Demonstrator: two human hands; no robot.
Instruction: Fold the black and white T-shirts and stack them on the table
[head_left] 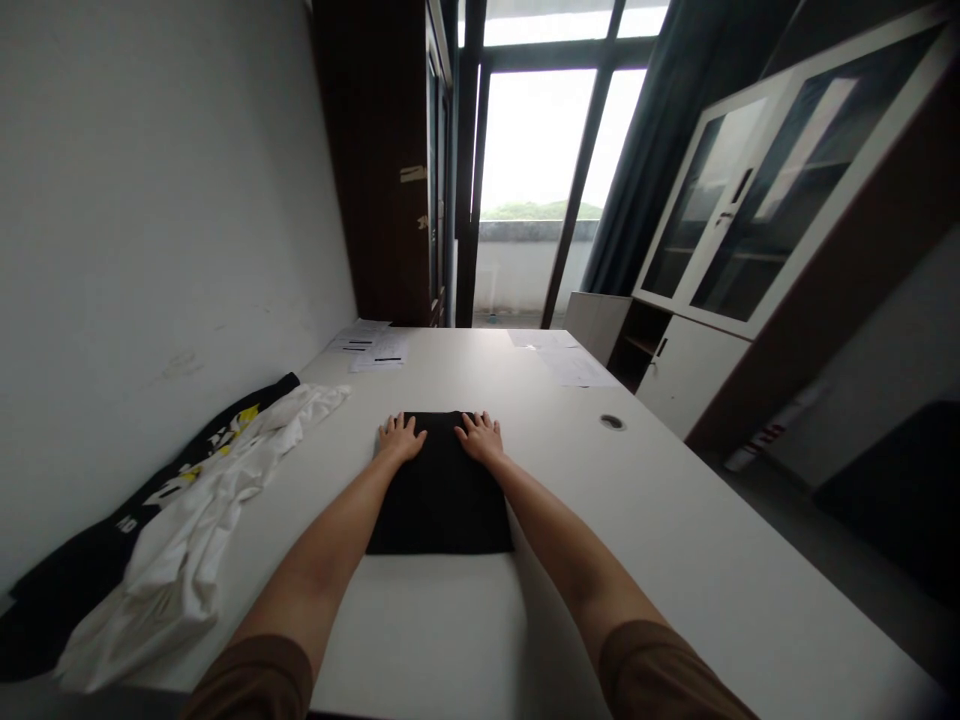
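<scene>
A folded black garment (442, 495) lies flat on the white table (660, 520) straight in front of me. My left hand (401, 437) rests palm down on its far left corner, fingers spread. On the far right corner my right hand (480, 435) presses flat in the same way. Neither hand grips the cloth; both lie on top of it.
A heap of white cloth (202, 530) and a black printed garment (150, 495) lie along the wall at the left. Loose papers (371, 348) and more sheets (566, 362) lie at the table's far end. A cable hole (612, 422) sits right of the garment. Cabinets stand to the right.
</scene>
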